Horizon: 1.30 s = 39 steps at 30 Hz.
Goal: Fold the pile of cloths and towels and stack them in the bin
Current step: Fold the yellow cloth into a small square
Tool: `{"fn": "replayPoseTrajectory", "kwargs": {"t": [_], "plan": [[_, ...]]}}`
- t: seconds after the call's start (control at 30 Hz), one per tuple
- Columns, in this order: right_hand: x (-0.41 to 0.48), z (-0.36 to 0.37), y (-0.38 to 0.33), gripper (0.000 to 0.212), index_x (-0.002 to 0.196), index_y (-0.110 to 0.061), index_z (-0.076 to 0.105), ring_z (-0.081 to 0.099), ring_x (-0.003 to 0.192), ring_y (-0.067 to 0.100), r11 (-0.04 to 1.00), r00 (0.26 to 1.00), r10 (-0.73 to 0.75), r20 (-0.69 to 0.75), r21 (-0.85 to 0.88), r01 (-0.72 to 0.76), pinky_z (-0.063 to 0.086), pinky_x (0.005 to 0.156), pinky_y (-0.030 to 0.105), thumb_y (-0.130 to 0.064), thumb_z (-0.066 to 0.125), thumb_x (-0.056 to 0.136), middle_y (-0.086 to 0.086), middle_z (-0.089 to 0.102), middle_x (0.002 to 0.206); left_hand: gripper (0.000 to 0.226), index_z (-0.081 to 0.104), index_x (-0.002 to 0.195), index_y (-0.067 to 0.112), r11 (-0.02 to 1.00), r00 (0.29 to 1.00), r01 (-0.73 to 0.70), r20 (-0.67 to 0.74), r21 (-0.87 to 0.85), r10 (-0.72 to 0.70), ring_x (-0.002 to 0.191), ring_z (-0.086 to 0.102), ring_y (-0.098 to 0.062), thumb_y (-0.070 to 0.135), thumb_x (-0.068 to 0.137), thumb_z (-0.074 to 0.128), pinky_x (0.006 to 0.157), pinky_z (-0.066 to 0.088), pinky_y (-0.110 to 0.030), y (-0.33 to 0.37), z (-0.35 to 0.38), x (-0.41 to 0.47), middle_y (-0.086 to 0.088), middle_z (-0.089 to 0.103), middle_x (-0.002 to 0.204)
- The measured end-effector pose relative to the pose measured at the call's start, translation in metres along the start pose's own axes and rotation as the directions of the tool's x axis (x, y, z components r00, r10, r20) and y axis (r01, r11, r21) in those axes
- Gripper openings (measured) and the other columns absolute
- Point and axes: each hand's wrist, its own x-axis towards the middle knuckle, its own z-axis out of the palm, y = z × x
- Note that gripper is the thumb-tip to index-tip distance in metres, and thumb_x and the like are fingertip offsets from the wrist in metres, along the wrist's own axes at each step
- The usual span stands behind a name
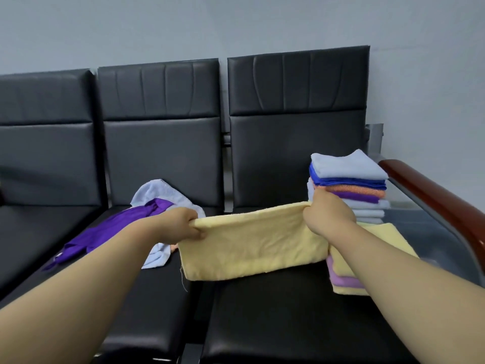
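The pale yellow towel (252, 245) is held stretched above the black seat (288, 311), its top edge pinched by the left hand (187, 223) and the right hand (329, 214). It hangs limp, judged soft and light; corner grips are advised.

Your towel (252, 245) is plain pale yellow. At 8 o'clock the heap (105, 232) is deep purple over pale blue. At 3 o'clock the stack (349, 166) runs pale blue, royal blue, orange, purple, then pale blue. The pile (343, 281) at 4 o'clock is yellow and lilac. The seats (162, 158) are black, the armrest (433, 195) red-brown, the wall (236, 22) pale grey.
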Motion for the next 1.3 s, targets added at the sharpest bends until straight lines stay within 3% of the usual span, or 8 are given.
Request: {"fn": "replayPoseTrajectory", "kwargs": {"t": [0.23,0.5,0.7,0.87,1.0,1.03,1.13,1.3], "plan": [[0.001,0.000,0.004,0.006,0.095,-0.014,0.057,0.061,0.072,0.023,0.980,0.995,0.054,-0.078,0.193,-0.038,0.042,0.054,0.031,-0.012,0.051,0.094,0.007,0.062,0.084,0.010,0.062,0.094,0.014,0.973,0.991,0.063,-0.099,-0.223,-0.087,0.074,0.056,-0.016,0.022,0.091,0.057,0.064,0.043,-0.028,-0.006,0.006,0.006,-0.001,0.060,0.084],[-0.001,0.004,0.025,0.014,0.089,-0.020,0.055,0.055,0.076,0.014,0.946,0.972,0.040,-0.230,0.322,0.038,0.042,0.057,0.027,-0.011,0.058,0.099,0.000,0.058,0.086,0.015,0.056,0.100,0.016,0.913,0.857,-0.016,-0.476,-0.409,-0.198,0.069,0.055,-0.018,0.011,0.091,0.045,0.055,0.038,-0.030,0.028,0.003,0.060,-0.002,0.059,0.081],[-0.002,0.013,0.033,0.017,0.087,-0.023,0.055,0.056,0.075,0.013,0.917,0.971,0.006,-0.241,0.389,0.090,0.042,0.057,0.026,-0.011,0.059,0.098,-0.002,0.059,0.084,0.014,0.049,0.089,0.013,0.910,0.776,-0.098,-0.604,-0.403,-0.184,0.061,0.047,-0.017,0.000,0.086,0.044,0.049,0.029,-0.030,0.026,0.021,0.070,-0.003,0.052,0.077],[-0.031,0.023,0.031,0.016,0.078,-0.027,0.059,0.057,0.068,0.015,0.905,0.978,-0.201,0.055,0.393,0.163,0.045,0.057,0.031,-0.013,0.063,0.085,-0.004,0.060,0.073,0.010,0.058,0.086,0.013,0.931,0.828,0.012,-0.518,-0.365,-0.214,0.066,0.047,-0.017,0.003,0.087,0.059,0.052,0.034,-0.027,-0.014,0.068,0.064,-0.004,0.058,0.077],[-0.055,0.045,0.037,0.010,0.080,-0.026,0.057,0.055,0.086,0.017,0.938,0.880,-0.320,0.351,0.246,0.243,0.049,0.090,0.039,-0.019,0.064,0.083,-0.007,0.057,0.079,0.008,0.066,0.078,0.003,0.980,0.918,0.112,-0.361,-0.163,-0.165,0.070,0.050,-0.017,0.007,0.085,0.062,0.064,0.038,-0.025,-0.043,0.111,0.049,-0.001,0.054,0.062],[-0.058,0.049,0.037,0.010,0.078,-0.026,0.056,0.055,0.085,0.017,0.938,0.845,-0.343,0.410,0.205,0.280,0.049,0.086,0.038,-0.021,0.064,0.081,-0.007,0.057,0.081,0.012,0.063,0.074,0.010,0.980,0.922,0.141,-0.341,-0.142,-0.182,0.063,0.047,-0.014,0.008,0.084,0.058,0.063,0.035,-0.023,-0.047,0.118,0.045,0.002,0.050,0.060],[-0.068,0.060,0.036,0.012,0.074,-0.027,0.052,0.052,0.076,0.013,0.931,0.752,-0.350,0.559,0.121,0.343,0.041,0.064,0.030,-0.021,0.061,0.077,-0.009,0.055,0.083,0.025,0.045,0.078,0.028,0.994,0.957,0.093,-0.270,-0.050,-0.103,0.082,0.050,-0.019,0.003,0.077,0.050,0.072,0.034,-0.028,-0.056,0.133,0.038,0.006,0.050,0.076],[-0.081,0.064,0.035,0.015,0.078,-0.029,0.051,0.052,0.080,0.014,0.927,0.727,-0.310,0.613,0.025,0.375,0.041,0.063,0.027,-0.017,0.057,0.082,-0.008,0.055,0.091,0.027,0.041,0.077,0.033,0.997,0.987,0.042,-0.155,-0.061,-0.051,0.086,0.052,-0.020,0.008,0.067,0.042,0.066,0.037,-0.030,-0.063,0.129,0.030,0.006,0.053,0.088]]}}
